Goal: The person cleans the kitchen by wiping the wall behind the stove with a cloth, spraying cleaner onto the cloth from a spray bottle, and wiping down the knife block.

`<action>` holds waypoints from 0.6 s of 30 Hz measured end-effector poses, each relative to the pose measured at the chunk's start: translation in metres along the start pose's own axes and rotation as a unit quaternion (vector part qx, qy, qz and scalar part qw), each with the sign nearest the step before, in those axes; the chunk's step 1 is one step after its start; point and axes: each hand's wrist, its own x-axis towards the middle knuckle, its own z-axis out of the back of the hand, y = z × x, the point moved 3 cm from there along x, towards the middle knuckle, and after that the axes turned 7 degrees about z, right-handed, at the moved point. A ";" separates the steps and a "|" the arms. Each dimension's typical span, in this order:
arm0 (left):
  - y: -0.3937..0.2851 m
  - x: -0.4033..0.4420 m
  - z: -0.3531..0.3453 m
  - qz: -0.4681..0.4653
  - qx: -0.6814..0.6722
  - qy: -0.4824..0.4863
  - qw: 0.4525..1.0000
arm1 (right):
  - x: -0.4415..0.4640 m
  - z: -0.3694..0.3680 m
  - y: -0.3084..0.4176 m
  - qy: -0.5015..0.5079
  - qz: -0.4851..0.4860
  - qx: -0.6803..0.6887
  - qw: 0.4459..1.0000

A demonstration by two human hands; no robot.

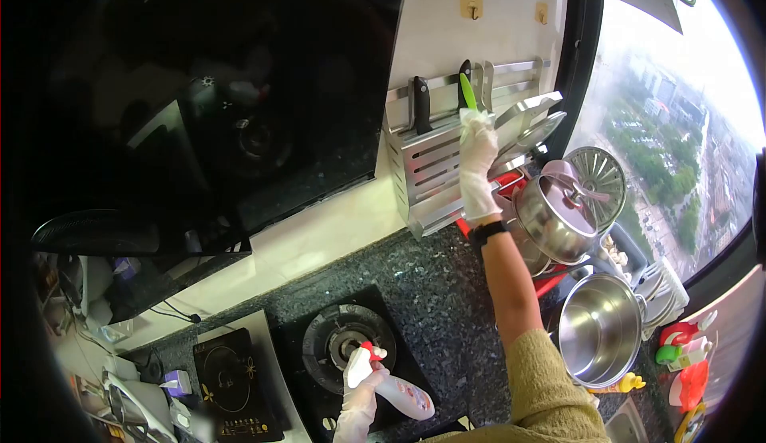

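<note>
My left hand (359,405), in a thin clear glove, is wrapped round a white spray bottle (405,397) with a red-and-white trigger head, above the gas burner (349,349). My right hand (477,141), gloved the same way, is stretched up to the metal wall rack (431,164). Its fingers are closed at the lower end of a green-handled knife (467,92), whose blade is hidden. Beside it in the rack stand a black-handled knife (421,104) and another black handle (464,72). Pot lids (538,132) lean in the rack to the right of this hand.
A lidded steel pot (558,212) stands beneath my right forearm, near the window. Closer to me is an uncovered steel pot (600,331), with bottles (690,351) to its right. An induction cooker (231,383) sits left of the burner. The dark range hood (215,108) juts out at upper left.
</note>
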 end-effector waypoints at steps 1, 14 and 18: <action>-0.001 0.000 0.001 -0.001 0.009 0.000 1.000 | -0.010 -0.010 -0.001 0.023 -0.011 -0.021 0.999; 0.000 -0.002 -0.009 0.004 0.008 0.016 1.000 | 0.015 0.016 0.005 0.027 0.090 0.033 0.995; 0.007 0.004 -0.011 0.014 0.001 0.028 1.000 | -0.027 0.012 0.073 0.068 0.186 0.064 0.978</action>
